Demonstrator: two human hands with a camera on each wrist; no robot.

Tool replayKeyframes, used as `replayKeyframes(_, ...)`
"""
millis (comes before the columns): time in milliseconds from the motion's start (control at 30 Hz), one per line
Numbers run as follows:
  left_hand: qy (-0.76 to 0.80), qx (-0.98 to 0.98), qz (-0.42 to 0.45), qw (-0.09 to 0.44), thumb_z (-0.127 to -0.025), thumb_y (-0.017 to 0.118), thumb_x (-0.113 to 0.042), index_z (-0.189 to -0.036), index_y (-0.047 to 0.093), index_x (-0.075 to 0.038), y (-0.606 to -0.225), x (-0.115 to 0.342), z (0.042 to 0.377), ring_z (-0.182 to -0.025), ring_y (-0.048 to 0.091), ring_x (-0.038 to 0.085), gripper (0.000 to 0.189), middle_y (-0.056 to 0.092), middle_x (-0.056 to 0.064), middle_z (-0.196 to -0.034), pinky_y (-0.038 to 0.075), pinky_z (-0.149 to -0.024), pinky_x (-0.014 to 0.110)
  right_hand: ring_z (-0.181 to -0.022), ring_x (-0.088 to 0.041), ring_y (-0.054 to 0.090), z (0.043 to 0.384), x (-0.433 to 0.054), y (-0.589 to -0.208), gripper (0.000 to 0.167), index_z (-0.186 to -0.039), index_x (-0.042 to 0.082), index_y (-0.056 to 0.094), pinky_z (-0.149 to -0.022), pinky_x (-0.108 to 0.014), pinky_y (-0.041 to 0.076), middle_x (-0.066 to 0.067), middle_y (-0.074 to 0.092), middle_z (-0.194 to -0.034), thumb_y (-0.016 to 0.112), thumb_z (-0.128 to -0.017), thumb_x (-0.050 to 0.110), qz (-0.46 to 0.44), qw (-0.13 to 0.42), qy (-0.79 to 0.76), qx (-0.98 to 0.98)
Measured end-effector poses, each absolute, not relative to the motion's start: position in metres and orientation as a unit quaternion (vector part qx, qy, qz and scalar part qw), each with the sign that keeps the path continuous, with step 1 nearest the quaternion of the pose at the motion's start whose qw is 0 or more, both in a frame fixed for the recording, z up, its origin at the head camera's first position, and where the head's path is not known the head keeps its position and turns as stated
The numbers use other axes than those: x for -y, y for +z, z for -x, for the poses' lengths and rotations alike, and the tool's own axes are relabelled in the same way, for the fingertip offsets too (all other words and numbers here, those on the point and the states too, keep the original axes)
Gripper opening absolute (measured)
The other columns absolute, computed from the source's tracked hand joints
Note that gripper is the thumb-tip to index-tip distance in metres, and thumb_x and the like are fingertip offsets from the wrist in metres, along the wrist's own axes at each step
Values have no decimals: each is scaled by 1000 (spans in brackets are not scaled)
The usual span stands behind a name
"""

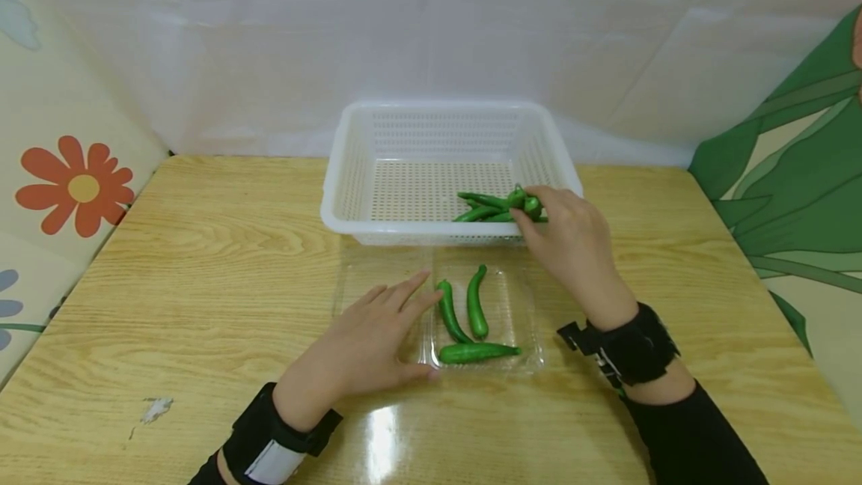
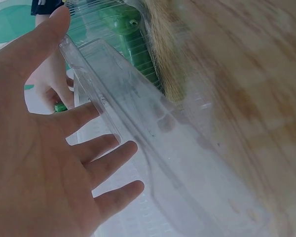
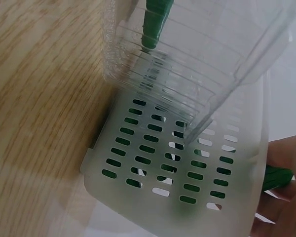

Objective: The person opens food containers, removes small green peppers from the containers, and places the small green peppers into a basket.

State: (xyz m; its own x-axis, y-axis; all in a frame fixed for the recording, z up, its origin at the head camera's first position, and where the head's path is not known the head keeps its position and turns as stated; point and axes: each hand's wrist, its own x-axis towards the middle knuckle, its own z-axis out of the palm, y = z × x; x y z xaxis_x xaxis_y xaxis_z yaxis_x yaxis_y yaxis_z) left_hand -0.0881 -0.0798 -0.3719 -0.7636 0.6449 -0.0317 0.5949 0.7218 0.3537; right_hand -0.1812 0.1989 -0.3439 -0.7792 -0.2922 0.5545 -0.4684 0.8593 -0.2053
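Note:
A white plastic basket (image 1: 431,228) holds several green peppers (image 1: 481,212) at its front right. My right hand (image 1: 572,238) reaches over the basket's rim, and its thumb and fingers pinch a green pepper (image 3: 276,177) there. In front of the basket lies an open clear plastic box (image 1: 528,320) with three green peppers in its right half: one upright at the left (image 1: 447,313), one upright at the right (image 1: 476,302), one crosswise at the front (image 1: 480,352). My left hand (image 1: 373,339), fingers spread, rests at the box (image 2: 138,123) near its middle fold, thumb and fingertips against its edge.
A wooden table (image 1: 222,245) carries the basket and box. White cloth (image 1: 431,36) hangs directly behind the basket. Patterned panels stand at the left (image 1: 67,96) and right (image 1: 795,193). A small pale worn patch (image 1: 157,410) marks the table's front left.

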Motion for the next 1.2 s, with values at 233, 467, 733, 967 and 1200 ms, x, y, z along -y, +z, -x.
replayKeyframes(233,163,-925,-335,74,-81,70,-64,-156,31,-16,-372,80,88,-144,30,29,98,18,11,-164,25,-117,51,-80,-37,67,181,-199,-344,33,-113,-6,67,-65,-49,56,-23,70,-99,75,-88,14,-194,260,170,930)
replayKeyframes(467,163,-924,-338,70,-81,69,-64,-156,31,-16,-372,79,88,-144,30,29,98,19,11,-164,25,-117,51,-80,-36,67,181,-199,-344,34,-114,-6,67,-65,-49,56,-23,70,-98,75,-88,15,-191,260,168,932)
replayKeyframes(733,165,-924,-337,72,-81,70,-63,-156,31,-16,-372,80,88,-144,30,29,97,19,12,-164,25,-117,51,-75,-35,66,181,-198,-345,32,-112,-5,67,-61,-47,55,-22,70,-95,74,-89,15,-200,261,169,929)
replayKeyframes(967,165,-924,-338,71,-81,70,-63,-156,31,-16,-372,80,88,-144,30,29,97,19,12,-164,26,-117,50,-74,-32,65,181,-197,-346,30,-113,-2,68,-58,-45,53,-19,71,-94,73,-90,17,-203,262,168,928)
replayKeyframes(1200,163,-924,-338,69,-81,70,-64,-156,31,-16,-373,80,88,-144,30,29,97,19,12,-164,26,-117,51,-76,-31,65,181,-198,-346,29,-113,0,69,-59,-44,53,-17,71,-97,73,-90,17,-205,260,164,929)
